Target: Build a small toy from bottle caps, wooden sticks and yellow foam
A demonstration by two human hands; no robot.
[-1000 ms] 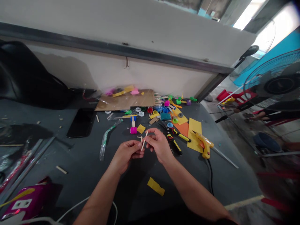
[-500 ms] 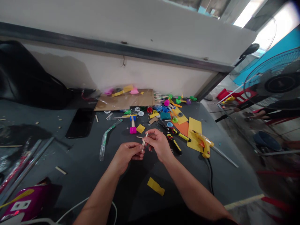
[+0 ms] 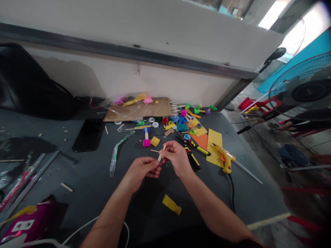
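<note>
Small pale wooden sticks [image 3: 160, 156] are pinched between my two hands over the dark table. The lower end sits between the thumb and fingers of my left hand [image 3: 145, 169]. My right hand [image 3: 176, 155] grips the upper part with its fingertips. Just behind the hands lie another thin stick [image 3: 154, 150], a yellow paper square [image 3: 155, 141] and a small piece with a magenta block [image 3: 146, 142] and a blue end. A torn yellow strip [image 3: 172, 205] lies nearer to me.
A yellow glue gun [image 3: 227, 161] rests on yellow paper at the right, beside yellow-black pliers [image 3: 201, 148]. Behind are coloured clay pots and cardboard [image 3: 139, 111]. A black phone [image 3: 88, 135] and a bent plastic-wrapped strip [image 3: 113, 156] lie left; a purple power box [image 3: 28, 224] is front left.
Both hands have shifted slightly to the right with the sticks, which now lean a little more. The table items look the same.
</note>
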